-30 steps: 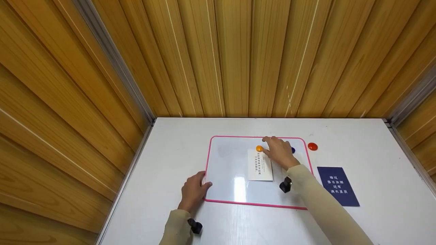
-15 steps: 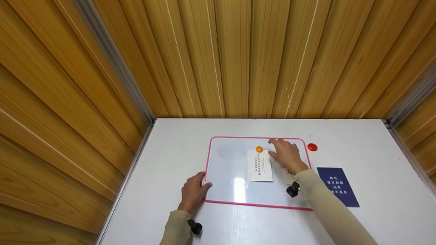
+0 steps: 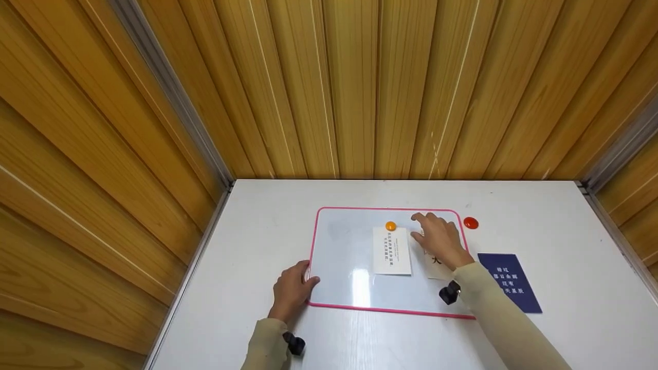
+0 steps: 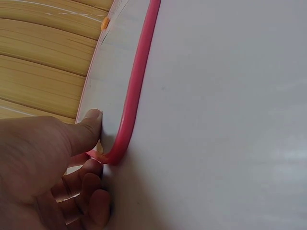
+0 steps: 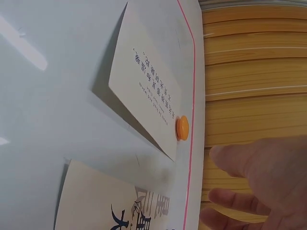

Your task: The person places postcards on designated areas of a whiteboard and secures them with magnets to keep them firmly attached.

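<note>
the left hand (image 3: 293, 289) grips the whiteboard (image 3: 339, 252) at its left edge, near the lower left corner: the thumb lies over the face of the board, and in the left wrist view the other fingers are curled at the outer side of the pink frame (image 4: 135, 79). the right hand (image 3: 438, 239) holds nothing; its thumb and fingers are spread apart and bent only a little, and it is over the upper right part of the whiteboard. the whiteboard lies between the two hands, on the white desk (image 3: 252, 226). on the board, just to the left of the right hand, there is a white printed card (image 3: 395, 259), and an orange magnet (image 3: 390, 226) sits at its top edge. the right wrist view shows that the lower end of this card rises from the board and makes a shadow under it. a second card (image 3: 436, 268), with large dark characters, is also on the board, partly hidden below the right hand. outside the board, on the right, a red magnet (image 3: 471, 223) rests on the desk near the upper right corner, and a dark blue card (image 3: 514, 280) with white characters lies nearer to the person, partly covered by the right sleeve (image 3: 506, 313).
</note>
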Action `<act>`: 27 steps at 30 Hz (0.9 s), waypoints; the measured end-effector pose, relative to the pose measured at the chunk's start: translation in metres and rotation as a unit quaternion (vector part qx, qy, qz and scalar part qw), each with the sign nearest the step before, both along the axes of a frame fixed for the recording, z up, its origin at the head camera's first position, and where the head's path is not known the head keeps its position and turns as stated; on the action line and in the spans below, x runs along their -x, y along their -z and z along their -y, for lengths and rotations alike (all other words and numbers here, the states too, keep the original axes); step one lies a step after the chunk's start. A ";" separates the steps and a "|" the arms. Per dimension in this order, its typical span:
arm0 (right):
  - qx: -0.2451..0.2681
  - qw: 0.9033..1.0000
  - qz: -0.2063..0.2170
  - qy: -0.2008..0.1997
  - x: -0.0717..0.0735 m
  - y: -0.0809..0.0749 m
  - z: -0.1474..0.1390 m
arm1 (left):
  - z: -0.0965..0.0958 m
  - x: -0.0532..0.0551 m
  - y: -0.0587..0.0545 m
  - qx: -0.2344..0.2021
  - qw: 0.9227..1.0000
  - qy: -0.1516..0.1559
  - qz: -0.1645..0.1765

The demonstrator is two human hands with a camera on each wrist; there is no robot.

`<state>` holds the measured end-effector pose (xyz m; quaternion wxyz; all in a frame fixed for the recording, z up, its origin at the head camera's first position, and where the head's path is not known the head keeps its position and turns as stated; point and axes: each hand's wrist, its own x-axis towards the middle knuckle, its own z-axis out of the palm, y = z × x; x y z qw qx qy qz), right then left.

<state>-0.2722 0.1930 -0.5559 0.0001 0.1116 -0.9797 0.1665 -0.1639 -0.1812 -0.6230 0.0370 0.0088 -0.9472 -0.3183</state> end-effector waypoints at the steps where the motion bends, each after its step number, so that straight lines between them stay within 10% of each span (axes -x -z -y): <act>1: 0.001 1.000 -0.001 0.000 0.000 0.000 -0.001 | 0.000 0.000 0.000 -0.002 1.000 0.000 0.002; 27: 0.029 0.999 -0.044 0.004 -0.021 0.010 -0.031 | 0.001 0.000 0.000 0.001 1.000 0.001 0.004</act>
